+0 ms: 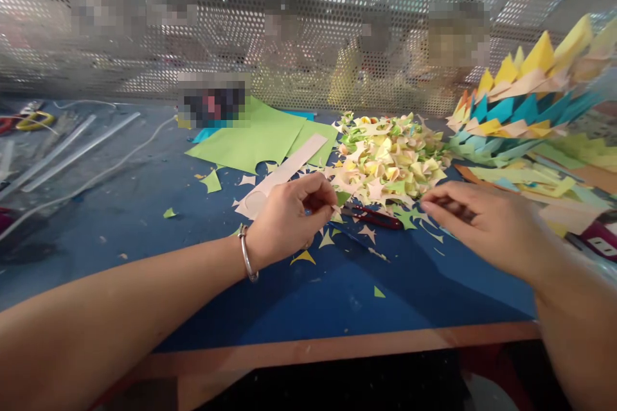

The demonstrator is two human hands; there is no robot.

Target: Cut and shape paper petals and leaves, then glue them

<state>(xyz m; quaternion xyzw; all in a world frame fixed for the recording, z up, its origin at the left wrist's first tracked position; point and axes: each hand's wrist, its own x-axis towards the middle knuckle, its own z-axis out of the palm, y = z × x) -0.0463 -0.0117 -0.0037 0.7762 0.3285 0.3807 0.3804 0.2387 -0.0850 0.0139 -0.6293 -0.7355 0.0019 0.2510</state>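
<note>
My left hand (299, 218), with a bangle at the wrist, is closed in a pinch over the table's middle. Whatever lies between its fingertips is too small to make out. Beside those fingertips is a dark red craft knife (380, 218) among paper scraps. A pale pink paper strip (294, 164) runs behind the left hand. My right hand (482, 221) hovers to the right with curled fingers and the thumb close to the index finger; anything in it is hidden. Nearest to it are green paper cut-outs (409, 217) and a heap of small cut and folded paper pieces (393, 154).
Green paper sheets (245, 135) lie at the back. A layered folded-paper model (520, 103) stands back right, near paper strips (535, 180). Clear sticks (81, 151), a white cord (120, 171) and yellow-handled scissors (36, 120) lie left. A perforated metal screen (308, 58) closes the back.
</note>
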